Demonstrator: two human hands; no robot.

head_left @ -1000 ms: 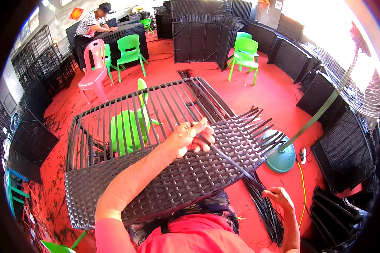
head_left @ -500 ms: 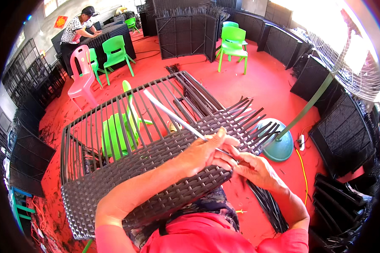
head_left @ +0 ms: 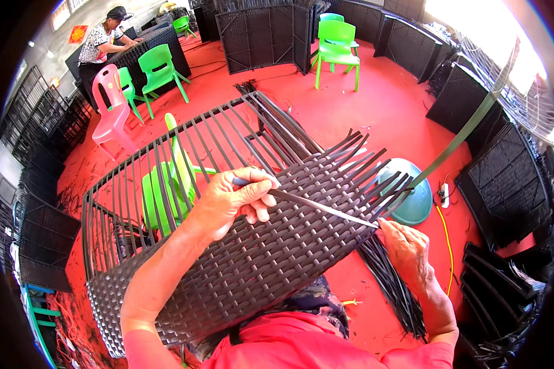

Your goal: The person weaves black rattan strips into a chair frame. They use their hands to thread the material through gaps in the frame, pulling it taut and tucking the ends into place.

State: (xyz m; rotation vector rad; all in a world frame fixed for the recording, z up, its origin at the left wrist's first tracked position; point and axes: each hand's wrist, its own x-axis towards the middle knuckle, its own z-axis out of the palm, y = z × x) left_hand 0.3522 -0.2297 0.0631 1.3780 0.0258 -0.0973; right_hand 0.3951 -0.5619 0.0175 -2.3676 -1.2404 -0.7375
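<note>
A flat dark plastic weaving strip is stretched between my hands. My left hand is closed round it, and a greyish bit pokes out past the thumb. At the other end my right hand pinches the strip's tip. Beneath lies a dark brown wicker panel, tilted across my lap. Its near part is tightly woven, with loose strip ends fanning out at the right corner. Farther off, the panel's frame carries bare parallel strips with gaps between them. My left hand is over the edge of the weave; the right is just beyond its right side.
A green chair shows through the bare strips. A bundle of loose strips hangs at the right, near a round teal stand base with a pole. Dark wicker panels line the room. Another person works at the far left.
My hands have moved apart: the left went left and up, the right moved slightly right. The strip, earlier pointing up and left from both hands, now spans between them.
</note>
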